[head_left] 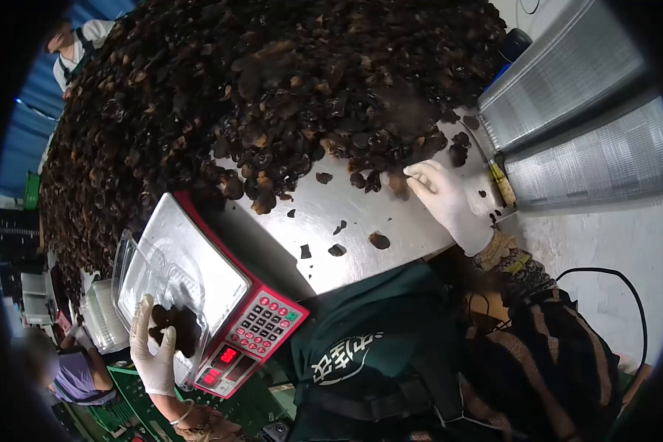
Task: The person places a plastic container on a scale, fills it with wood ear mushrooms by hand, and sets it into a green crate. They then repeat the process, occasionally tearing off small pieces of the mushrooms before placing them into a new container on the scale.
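My left hand [155, 361], in a white glove, is closed around dark brown wood ear mushrooms [180, 330], over a clear plastic box [177, 272]. That box rests on the steel pan [217, 254] of a red digital scale [272, 313] with lit red digits. At the right, my white-gloved right hand [442, 199] is above the steel table [412, 232], thumb and fingertips pinched together. I cannot tell what the pinch holds. A blurred brown mushroom piece [398, 186] shows right beside those fingertips. Several small mushroom scraps [337, 250] lie between the hand and the scale.
A huge heap of wood ear mushrooms [272, 81] covers the far table. Stacked clear plastic trays [582, 155] stand at the right, near a yellow-handled tool [502, 184]. More clear boxes [104, 317] are at the left. One person [81, 376] is at lower left, another [77, 48] at upper left.
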Demonstrator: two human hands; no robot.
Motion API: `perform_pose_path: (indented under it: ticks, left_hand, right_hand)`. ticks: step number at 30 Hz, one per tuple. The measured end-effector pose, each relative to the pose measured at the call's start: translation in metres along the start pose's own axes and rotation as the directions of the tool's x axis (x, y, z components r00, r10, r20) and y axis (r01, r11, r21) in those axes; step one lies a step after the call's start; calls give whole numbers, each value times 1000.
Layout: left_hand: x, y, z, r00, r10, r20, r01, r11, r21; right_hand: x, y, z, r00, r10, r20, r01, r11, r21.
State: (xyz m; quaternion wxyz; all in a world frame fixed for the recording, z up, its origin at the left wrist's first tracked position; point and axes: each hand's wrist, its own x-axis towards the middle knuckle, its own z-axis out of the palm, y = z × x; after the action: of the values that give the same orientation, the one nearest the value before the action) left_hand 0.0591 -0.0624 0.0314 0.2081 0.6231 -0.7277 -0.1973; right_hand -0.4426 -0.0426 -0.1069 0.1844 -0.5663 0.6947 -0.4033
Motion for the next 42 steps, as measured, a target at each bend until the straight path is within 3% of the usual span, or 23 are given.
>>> perform_pose_path:
  ticks: [4,5,7,10,11,13,14,16,18,19,21,23,25,27,28,29,30,31,34,37,38,41,42]
  left_hand:
    - [-2,11,-4,987,34,-154,-15,992,125]
    - [-4,33,3,957,-124,-262,101,990,-98]
    - [-10,55,13,939,7,-344,-77,979,-189]
    - [-21,72,48,971,119,-210,-224,769,-599]
    - [-20,89,59,991,112,-67,-126,701,-702]
    - [-13,114,96,957,157,243,166,388,-906]
    - [-7,125,115,881,187,434,352,354,-867]
    - [-2,147,145,760,235,606,527,324,-786]
    - [0,149,177,694,273,666,651,159,-743]
    - [-2,148,193,662,273,698,718,34,-695]
    - [-3,147,212,568,287,772,823,-183,-537]
    - [-7,146,221,499,286,818,854,-320,-409]
    - [-16,127,229,463,249,851,853,-386,-351]
    - [-24,119,236,468,121,875,853,-322,-411]
    - [-27,117,237,467,54,882,854,-286,-435]
    - [-25,119,234,395,-4,919,890,-249,-383]
    - [-20,126,227,430,75,900,887,-223,-405]
    - [-19,133,221,460,153,875,881,-203,-428]
    - [-19,148,217,502,99,859,846,-263,-464]
    - [-18,144,222,556,173,813,826,-224,-518]
    - [-20,143,223,571,161,805,818,-195,-541]
    - [-20,140,225,474,141,869,879,-139,-456]
    - [-21,147,221,465,103,879,883,-133,-451]
  right_hand:
    - [-2,1,-5,989,141,40,-147,952,270]
    - [-2,-5,-6,996,94,-10,-86,947,311]
    - [-4,-19,-13,993,6,-115,39,924,380]
    - [-18,-1,-6,994,-112,3,111,989,97]
    - [-22,8,-3,1000,16,24,-19,987,159]
    - [-21,22,3,964,248,99,-266,925,271]
    - [-21,6,0,976,193,96,-216,896,388]
    - [-24,-18,0,945,242,221,-322,811,488]
    - [-28,-51,-6,896,199,397,-410,713,569]
    - [-38,-51,3,918,174,358,-350,781,517]
    - [-47,-61,8,918,-217,333,38,883,468]
    - [-56,-62,17,892,-134,431,-129,840,528]
    - [-49,-60,11,903,-11,430,-110,961,255]
    - [-47,-67,9,904,82,420,-51,995,-86]
    - [-50,-47,17,922,-46,385,108,984,-140]
    - [-54,-28,25,918,-178,356,260,945,-199]
    - [-51,-36,23,929,-38,369,88,989,-119]
    - [-48,-37,22,890,-46,454,57,998,-11]
    - [-40,-54,13,737,-55,674,-154,957,247]
    - [-19,-36,27,936,-102,337,-2,955,295]
    - [-5,-46,19,949,-78,306,63,996,60]
    - [11,-39,28,953,-286,101,304,894,-330]
    - [12,-33,31,958,-261,121,288,886,-365]
